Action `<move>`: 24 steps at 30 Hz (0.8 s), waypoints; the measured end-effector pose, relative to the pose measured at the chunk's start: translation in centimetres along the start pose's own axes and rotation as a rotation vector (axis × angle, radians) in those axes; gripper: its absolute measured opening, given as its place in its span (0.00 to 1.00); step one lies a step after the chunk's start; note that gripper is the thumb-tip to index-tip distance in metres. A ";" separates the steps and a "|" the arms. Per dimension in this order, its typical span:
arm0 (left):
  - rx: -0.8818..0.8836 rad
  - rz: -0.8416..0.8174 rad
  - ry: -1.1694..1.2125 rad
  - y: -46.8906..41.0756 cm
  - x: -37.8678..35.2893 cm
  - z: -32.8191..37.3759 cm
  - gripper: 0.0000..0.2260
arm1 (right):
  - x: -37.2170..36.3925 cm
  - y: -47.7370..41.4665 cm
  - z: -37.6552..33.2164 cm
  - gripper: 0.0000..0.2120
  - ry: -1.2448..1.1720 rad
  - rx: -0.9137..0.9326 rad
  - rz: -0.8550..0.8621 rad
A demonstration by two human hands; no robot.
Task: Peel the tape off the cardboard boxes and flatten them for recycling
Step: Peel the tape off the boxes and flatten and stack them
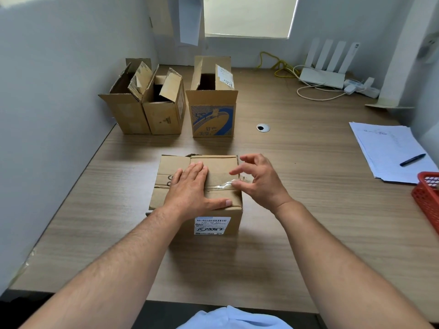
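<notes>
I count 4 brown cardboard boxes on the wood-grain tabletop (297, 186) between white walls: 3 open boxes (164, 115) far left, and 1 closed box (175, 162) near me under my flat left hand (190, 186), while my right hand (261, 184) has its thumb on the crinkled clear tape (224, 185), pinching or not I cannot tell, with 1 red plastic basket (427, 198) at the right edge.

A wood-grain desk (308, 222) sits in a corner between pale grey-white walls (47, 91), with a window (249, 15) glowing softly through a drawn blind at the back, a white pillar (399, 55) at the right and a round cable hole (263, 127) in the desktop.
</notes>
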State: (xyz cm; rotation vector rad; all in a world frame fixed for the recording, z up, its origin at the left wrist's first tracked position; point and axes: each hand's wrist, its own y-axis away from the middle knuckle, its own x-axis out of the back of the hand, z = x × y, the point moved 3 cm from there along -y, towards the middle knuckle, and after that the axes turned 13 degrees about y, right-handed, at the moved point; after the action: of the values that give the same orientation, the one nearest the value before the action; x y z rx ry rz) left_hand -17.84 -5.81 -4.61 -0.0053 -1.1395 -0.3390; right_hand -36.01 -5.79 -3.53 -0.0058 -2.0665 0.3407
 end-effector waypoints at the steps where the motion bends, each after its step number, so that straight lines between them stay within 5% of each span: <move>1: 0.000 0.003 -0.001 0.0 0.0 0.0 0.51 | -0.1 -0.1 -0.2 0.09 0.023 0.014 -0.038; 14: -0.002 -0.002 -0.001 -0.1 0.0 -0.1 0.51 | -2.1 -0.6 -0.7 0.05 0.312 0.163 0.012; 24: 0.005 -0.005 -0.006 -0.2 -0.2 -0.2 0.52 | -2.6 1.5 1.1 0.09 -0.536 -0.550 0.173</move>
State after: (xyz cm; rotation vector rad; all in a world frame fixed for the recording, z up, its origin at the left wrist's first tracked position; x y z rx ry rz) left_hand -17.76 -5.94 -4.94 0.0003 -1.1469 -0.3409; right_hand -35.89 -4.98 -6.59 -0.4720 -2.6390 -0.1548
